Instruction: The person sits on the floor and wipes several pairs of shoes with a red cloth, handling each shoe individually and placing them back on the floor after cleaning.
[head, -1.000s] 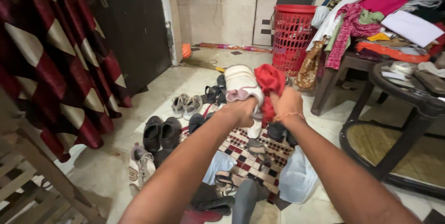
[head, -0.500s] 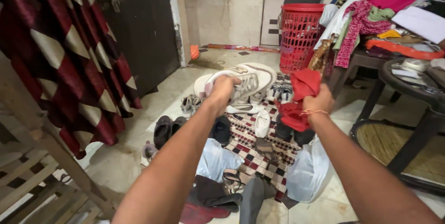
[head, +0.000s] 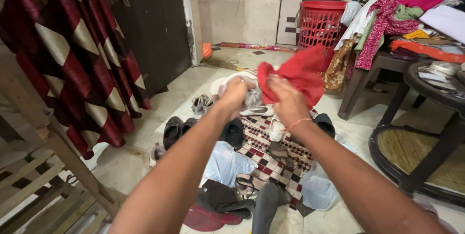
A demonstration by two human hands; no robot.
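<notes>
Cluttered floor below: left hand (head: 236, 93) clenched on grey cloth (head: 252, 97), right hand (head: 286, 99) pinching red cloth (head: 295, 72), both raised above the checked mat (head: 271, 154); shoes (head: 175, 130) left of it, basket (head: 322, 21) beyond.

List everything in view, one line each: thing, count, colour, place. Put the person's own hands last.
red cloth: one, red, held up in both hands
grey item: one, grey-white, in the left hand; kind unclear
laundry basket: one, red, by the far wall
checked mat: one, maroon and cream, on the floor
shoes and sandals: several pairs, mostly black and white, around the mat
plastic bags: two, clear bluish, on the mat's near edge
curtain: one, maroon and cream, left
clothes pile: mixed colours, on the table at right
left hand: gripping the grey item
right hand: gripping the cloth
</notes>
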